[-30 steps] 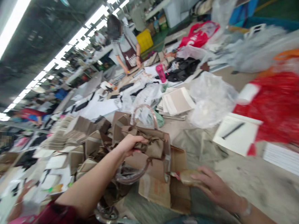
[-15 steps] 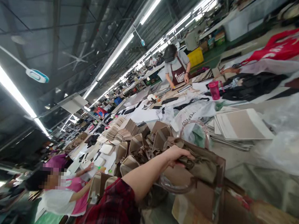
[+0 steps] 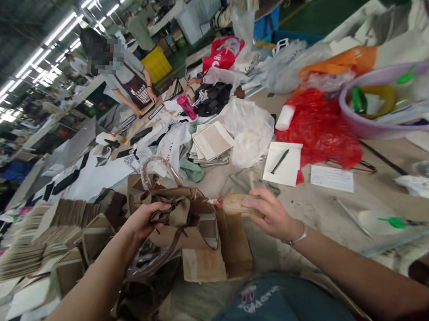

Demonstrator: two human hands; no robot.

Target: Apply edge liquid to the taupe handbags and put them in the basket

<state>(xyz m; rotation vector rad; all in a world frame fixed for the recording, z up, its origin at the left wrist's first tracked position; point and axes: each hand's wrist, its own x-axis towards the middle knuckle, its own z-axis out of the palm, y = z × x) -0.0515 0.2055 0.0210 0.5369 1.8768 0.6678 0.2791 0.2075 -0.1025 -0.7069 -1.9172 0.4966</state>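
Observation:
A tan handbag (image 3: 191, 234) with clear, pinkish tube handles (image 3: 159, 164) lies on its side on a cardboard box (image 3: 204, 266). My left hand (image 3: 147, 219) is closed on the bag's bunched brown lining (image 3: 177, 211) at the opening. My right hand (image 3: 271, 213) grips a rounded, pale yellow tool (image 3: 233, 204) with red at its narrow end. That end points at the bag's edge and seems to touch or nearly touch it; blur hides the exact contact. The tool's exact kind cannot be made out.
Stacked tan panels (image 3: 65, 224) and several bag bodies (image 3: 95, 238) stand at left. Beyond lie board pieces (image 3: 213, 141), a notepad with a pen (image 3: 283, 160), red plastic bags (image 3: 321, 128) and a purple basin (image 3: 383, 132). A co-worker (image 3: 128, 80) stands across the table.
My view has swung right and down. My right hand has come into view, holding the yellow tool at the bag's edge. My left hand still grips the lining.

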